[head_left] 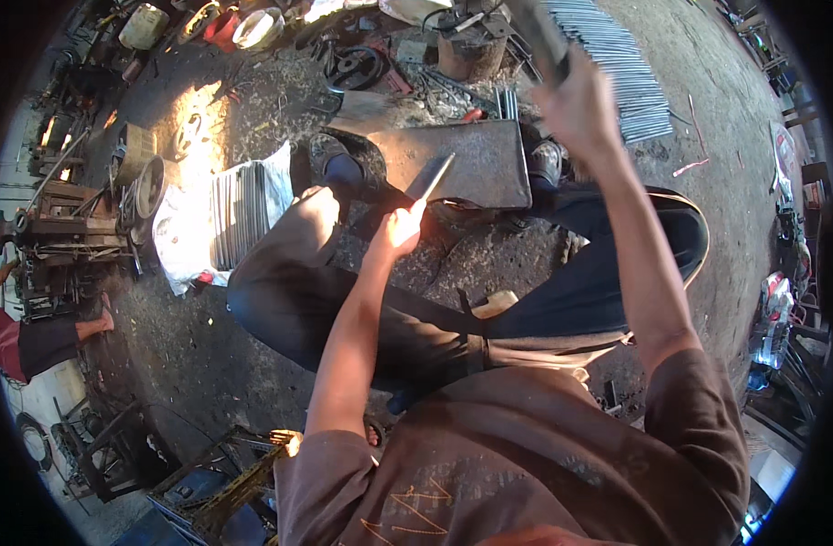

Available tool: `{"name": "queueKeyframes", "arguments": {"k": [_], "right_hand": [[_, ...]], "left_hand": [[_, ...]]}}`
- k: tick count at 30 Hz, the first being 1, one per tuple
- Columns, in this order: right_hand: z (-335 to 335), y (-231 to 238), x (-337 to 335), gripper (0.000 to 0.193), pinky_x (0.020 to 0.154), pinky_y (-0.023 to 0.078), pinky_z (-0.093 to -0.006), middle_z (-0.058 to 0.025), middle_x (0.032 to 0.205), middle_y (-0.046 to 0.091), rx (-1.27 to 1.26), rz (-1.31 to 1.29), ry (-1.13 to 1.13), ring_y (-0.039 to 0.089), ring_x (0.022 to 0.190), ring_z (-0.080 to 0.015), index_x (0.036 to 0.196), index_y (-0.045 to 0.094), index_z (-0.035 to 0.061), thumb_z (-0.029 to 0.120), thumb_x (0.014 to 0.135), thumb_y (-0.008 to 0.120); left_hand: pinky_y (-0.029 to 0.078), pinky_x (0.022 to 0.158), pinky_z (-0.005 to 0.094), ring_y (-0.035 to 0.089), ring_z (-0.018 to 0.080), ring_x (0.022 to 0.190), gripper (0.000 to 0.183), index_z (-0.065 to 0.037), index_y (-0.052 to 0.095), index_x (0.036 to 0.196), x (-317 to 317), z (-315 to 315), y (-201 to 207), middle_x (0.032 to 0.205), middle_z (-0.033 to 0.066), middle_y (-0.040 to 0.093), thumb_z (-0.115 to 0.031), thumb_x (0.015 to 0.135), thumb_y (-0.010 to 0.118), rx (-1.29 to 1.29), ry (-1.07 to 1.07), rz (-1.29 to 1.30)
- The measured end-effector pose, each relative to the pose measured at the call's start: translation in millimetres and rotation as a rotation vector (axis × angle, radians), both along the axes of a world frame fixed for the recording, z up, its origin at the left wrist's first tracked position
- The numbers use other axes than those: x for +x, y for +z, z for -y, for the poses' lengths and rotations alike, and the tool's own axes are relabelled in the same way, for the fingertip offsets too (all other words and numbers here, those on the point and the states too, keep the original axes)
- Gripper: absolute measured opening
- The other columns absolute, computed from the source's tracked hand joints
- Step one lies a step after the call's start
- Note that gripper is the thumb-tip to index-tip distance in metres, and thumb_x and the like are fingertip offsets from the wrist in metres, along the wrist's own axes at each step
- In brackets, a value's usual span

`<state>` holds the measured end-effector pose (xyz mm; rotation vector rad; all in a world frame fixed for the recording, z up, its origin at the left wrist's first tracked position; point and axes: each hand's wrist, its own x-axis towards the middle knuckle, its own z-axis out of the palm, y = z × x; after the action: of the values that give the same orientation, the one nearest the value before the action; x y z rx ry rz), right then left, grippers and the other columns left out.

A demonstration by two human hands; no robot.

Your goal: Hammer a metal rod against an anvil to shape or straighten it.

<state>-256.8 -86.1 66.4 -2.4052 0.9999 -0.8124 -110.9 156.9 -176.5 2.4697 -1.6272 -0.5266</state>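
My left hand [400,231] is closed around the near end of a narrow, flat metal blade [436,175]. The blade slants up and to the right over a broad, worn steel block [489,164] between my feet; I cannot tell whether it touches the surface. Raised to the right and beyond the block, my right hand [580,107] grips a thick, dark grey hammer-like tool [546,45]. Motion blurs this hand, and the tool's far end runs out at the top edge.
Rows of thin metal rods [617,77] lie at the far right. More metal strips [239,211] rest on a white sack [173,237] left of my knee. A wooden stump [471,56] stands beyond the block. Another person's leg [71,338] shows at far left.
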Motion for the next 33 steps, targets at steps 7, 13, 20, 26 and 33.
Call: {"name": "queueKeyframes", "arguments": {"k": [7, 13, 20, 26, 33], "right_hand": [[-20, 65, 22, 0.011, 0.05, 0.051, -0.0313, -0.0085, 0.064, 0.065, 0.033, 0.697, 0.302, 0.063, 0.052, -0.0157, 0.083, 0.063, 0.0013, 0.008, 0.08, 0.071], [-42, -165, -37, 0.039, 0.07, 0.053, -0.0477, -0.0252, 0.087, 0.064, 0.127, -0.488, 0.118, 0.065, 0.085, -0.0423, 0.108, 0.05, -0.0008, 0.017, 0.076, 0.065], [-23, -98, -31, 0.031, 0.07, 0.051, -0.0506, -0.0274, 0.081, 0.064, 0.195, -0.355, 0.021, 0.064, 0.08, -0.0449, 0.101, 0.052, 0.0008, 0.01, 0.072, 0.059], [-30, -121, -46, 0.024, 0.054, 0.049, -0.0359, -0.0101, 0.068, 0.062, 0.951, 0.101, 0.187, 0.061, 0.056, -0.0213, 0.09, 0.062, -0.0012, 0.002, 0.066, 0.064], [-21, -174, -72, 0.037, 0.062, 0.051, -0.0403, -0.0183, 0.073, 0.065, 0.524, -0.275, 0.386, 0.065, 0.071, -0.0322, 0.087, 0.062, -0.0028, 0.024, 0.066, 0.077]], "left_hand": [[0.049, 0.061, 0.0387, 0.06, 0.0268, 0.059, 0.055, 0.0, 0.061, 0.098, 13, 0, 8, 0.065, 0.0145, 0.058, -0.047, 0.101, 0.032, 0.215, 0.5, -0.587], [0.049, 0.071, 0.0387, 0.061, 0.0269, 0.069, 0.08, 0.001, 0.064, 0.081, 5, 15, 13, 0.069, 0.013, 0.06, -0.069, 0.094, 0.026, 0.112, 0.48, -0.647], [0.045, 0.074, 0.042, 0.059, 0.0286, 0.071, 0.076, 0.004, 0.057, 0.075, 7, 3, 46, 0.069, 0.0172, 0.059, -0.065, 0.095, 0.032, 0.116, 0.493, -0.704], [0.03, 0.05, 0.028, 0.038, 0.008, 0.051, 0.057, -0.008, 0.043, 0.063, 34, 4, 105, 0.057, -0.0025, 0.039, -0.051, 0.101, 0.04, -0.459, 0.508, -0.723], [0.03, 0.051, 0.0287, 0.038, 0.0063, 0.056, 0.053, -0.004, 0.05, 0.069, 7, 34, 219, 0.058, -0.0039, 0.042, -0.047, 0.1, 0.046, -0.759, 0.394, -0.791]]}}
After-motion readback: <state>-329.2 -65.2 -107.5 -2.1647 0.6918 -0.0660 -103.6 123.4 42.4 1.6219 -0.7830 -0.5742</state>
